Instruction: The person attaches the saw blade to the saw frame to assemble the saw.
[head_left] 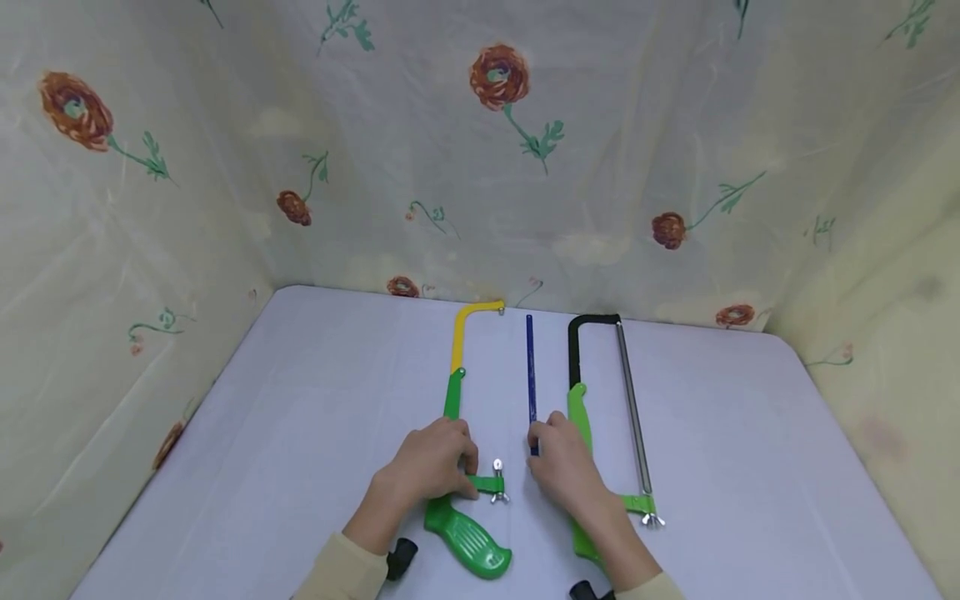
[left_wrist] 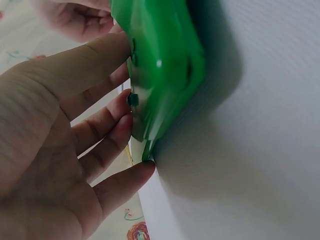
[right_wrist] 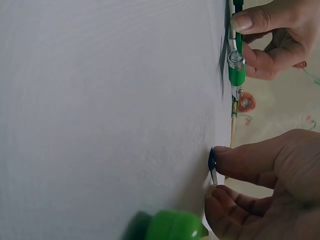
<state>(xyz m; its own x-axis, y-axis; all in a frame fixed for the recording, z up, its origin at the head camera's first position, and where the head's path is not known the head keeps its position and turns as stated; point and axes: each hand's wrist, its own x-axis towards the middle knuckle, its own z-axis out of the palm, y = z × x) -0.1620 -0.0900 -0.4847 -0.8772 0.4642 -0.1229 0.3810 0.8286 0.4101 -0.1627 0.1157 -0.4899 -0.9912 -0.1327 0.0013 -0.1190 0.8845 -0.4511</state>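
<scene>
One slim blue blade ran lengthways between two saws near the middle of the white table, its far end near the table's back edge. The right hand had its grip narrow on the blade's near end, pinching it between thumb and fingers; whether that end was off the surface could not be told. Just to the left, the left hand held a yellow-and-green saw frame in its grip, at the green part just above the handle. Beside the thumb, a short green crossbar carried a metal pin and a wing nut. On the other side lay a black-and-green saw, partly hidden by the right hand and forearm, with a grey blade stretched along its right side. Beige sleeves covered part of each forearm, and a black fitting showed near each cuff. Beyond the table, pale cloth printed with rust-red flowers rose like walls.
</scene>
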